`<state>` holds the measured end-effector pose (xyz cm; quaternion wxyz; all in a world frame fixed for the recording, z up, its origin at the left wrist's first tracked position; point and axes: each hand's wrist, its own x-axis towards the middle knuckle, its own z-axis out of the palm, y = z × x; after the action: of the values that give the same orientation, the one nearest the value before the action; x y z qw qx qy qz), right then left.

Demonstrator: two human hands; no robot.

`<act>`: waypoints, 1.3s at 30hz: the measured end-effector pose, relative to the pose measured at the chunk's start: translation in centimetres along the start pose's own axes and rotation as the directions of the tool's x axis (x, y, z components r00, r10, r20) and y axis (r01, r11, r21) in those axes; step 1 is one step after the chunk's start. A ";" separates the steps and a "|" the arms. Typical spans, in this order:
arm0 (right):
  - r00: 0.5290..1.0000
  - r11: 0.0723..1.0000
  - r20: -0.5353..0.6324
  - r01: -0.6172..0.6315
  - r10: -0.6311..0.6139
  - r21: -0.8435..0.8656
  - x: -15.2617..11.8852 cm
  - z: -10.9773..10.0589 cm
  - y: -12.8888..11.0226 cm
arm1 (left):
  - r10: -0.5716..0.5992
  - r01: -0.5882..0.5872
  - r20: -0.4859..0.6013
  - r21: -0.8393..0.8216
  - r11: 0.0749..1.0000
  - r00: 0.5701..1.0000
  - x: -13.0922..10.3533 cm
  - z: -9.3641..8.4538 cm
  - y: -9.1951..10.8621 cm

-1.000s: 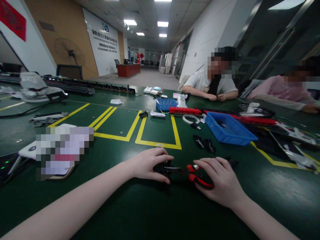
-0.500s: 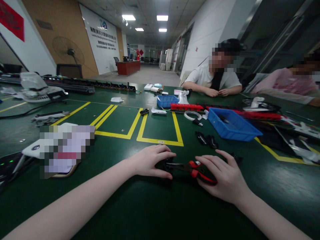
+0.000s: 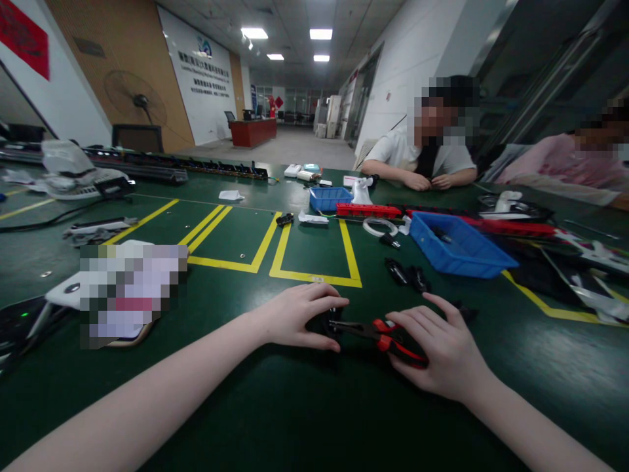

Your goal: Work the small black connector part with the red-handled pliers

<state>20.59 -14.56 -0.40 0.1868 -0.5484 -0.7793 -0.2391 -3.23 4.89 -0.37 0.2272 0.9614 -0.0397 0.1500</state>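
Between the thumb and fingers of my left hand [image 3: 299, 316] is a small black part [image 3: 325, 321], mostly covered by the fingers, so its kind stays unclear. My right hand [image 3: 437, 344] is closed around the red handles of a pair of long-nose pliers [image 3: 386, 334]. The dark jaws of the pliers point left and reach the black part; whether they grip it I cannot tell. Both hands are low over the green table [image 3: 304, 406]. Several small black pieces [image 3: 405, 274] lie beyond my right hand.
A large blue bin [image 3: 459, 259] stands at the right, a smaller blue bin [image 3: 329, 198] farther back. A white cable coil [image 3: 380, 227] and red strip [image 3: 368, 210] lie nearby. At left rests a phone [image 3: 142, 295]. Across the table sits a person [image 3: 417, 160], with another person at far right.
The hands and pliers keep nearly the same place; the plier handles look slightly closer together. The whole view has shifted a little.
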 end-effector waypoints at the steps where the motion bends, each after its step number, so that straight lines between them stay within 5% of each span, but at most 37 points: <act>1: 1.000 1.000 0.001 -0.002 0.001 0.006 0.0 0.0 0.0 | 0.002 -0.002 -0.006 -0.003 1.000 1.000 0.0 0.0 0.0; 12: 0.999 0.999 0.016 -0.030 0.029 0.030 -0.1 0.1 0.1 | 0.014 -0.014 -0.069 -0.008 1.000 0.998 0.0 0.4 0.2; 39: 0.999 1.000 0.043 -0.028 0.028 0.013 -0.3 0.0 -0.1 | 0.003 -0.007 0.067 0.069 0.998 0.998 0.1 0.2 0.2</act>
<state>20.60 -14.81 -0.53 0.1771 -0.5629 -0.7770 -0.2191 -3.10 4.64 -0.44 0.1919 0.9731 -0.0446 0.1195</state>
